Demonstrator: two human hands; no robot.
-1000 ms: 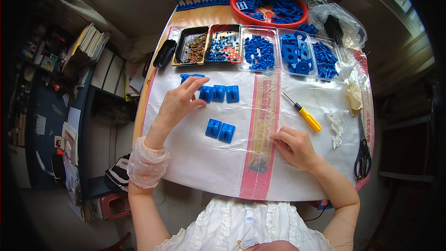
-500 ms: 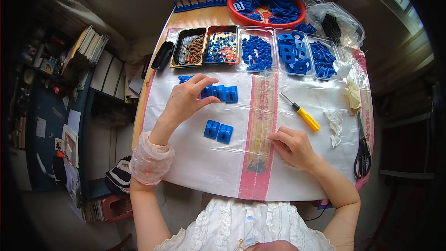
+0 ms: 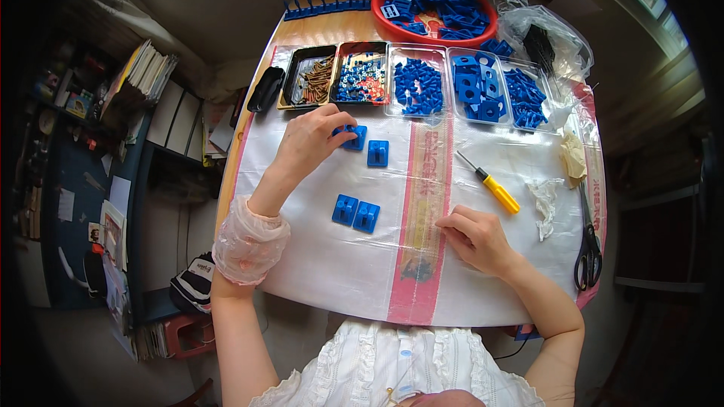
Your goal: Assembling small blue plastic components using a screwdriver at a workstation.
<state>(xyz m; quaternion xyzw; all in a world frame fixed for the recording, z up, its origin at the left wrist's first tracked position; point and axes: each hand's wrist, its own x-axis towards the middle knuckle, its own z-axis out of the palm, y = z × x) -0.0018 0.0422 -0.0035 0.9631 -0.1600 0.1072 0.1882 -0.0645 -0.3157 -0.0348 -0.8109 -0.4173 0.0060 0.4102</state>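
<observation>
My left hand [image 3: 313, 139] is closed with thumb and fingers on a square blue plastic piece [image 3: 354, 137] with a raised middle. The fingers cover part of that piece and whatever lies under them. Just right of it a similar blue piece [image 3: 378, 153] lies alone on the sheet. Nearer to me, two more blue pieces [image 3: 345, 209] sit side by side. My right hand [image 3: 477, 240] rests on the sheet, fingers curled together, with nothing visible in them. Beyond it lies a screwdriver [image 3: 499, 192] with a yellow handle.
Along the back stand a tray of screws [image 3: 289, 98], a tray of nuts [image 3: 341, 99] and clear boxes of blue parts [image 3: 417, 89]. Behind them are a red basin [image 3: 377, 26] and a blue rack [image 3: 324, 9]. Scissors [image 3: 587, 256] and crumpled paper [image 3: 544, 207] lie at the right.
My left hand has moved slightly away from me, and the piece at its fingers now stands apart from the rightmost piece of that row. My right hand has stayed in place.
</observation>
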